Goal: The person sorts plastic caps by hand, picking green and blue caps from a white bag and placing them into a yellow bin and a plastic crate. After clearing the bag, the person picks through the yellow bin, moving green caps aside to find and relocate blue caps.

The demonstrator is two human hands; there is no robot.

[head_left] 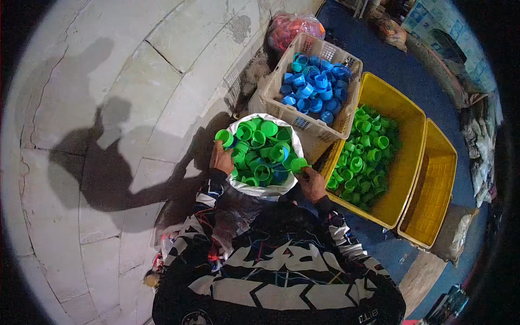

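A white sack [291,186] full of green plastic caps [253,158], with a few blue ones among them, stands open in front of me. At its left rim my left hand [221,158] is closed on a cup-shaped green cap [224,137]. On the right side of the sack, my right hand [312,184] pinches another green cap [298,164] near the rim. Both hands are apart from each other, with the sack's mouth between them.
A white crate [265,93] of blue caps [314,85] stands beyond the sack. To the right, a yellow bin [409,124] holds many green caps [365,151], beside a second yellow bin [433,179]. A pale block wall [108,162] rises on the left.
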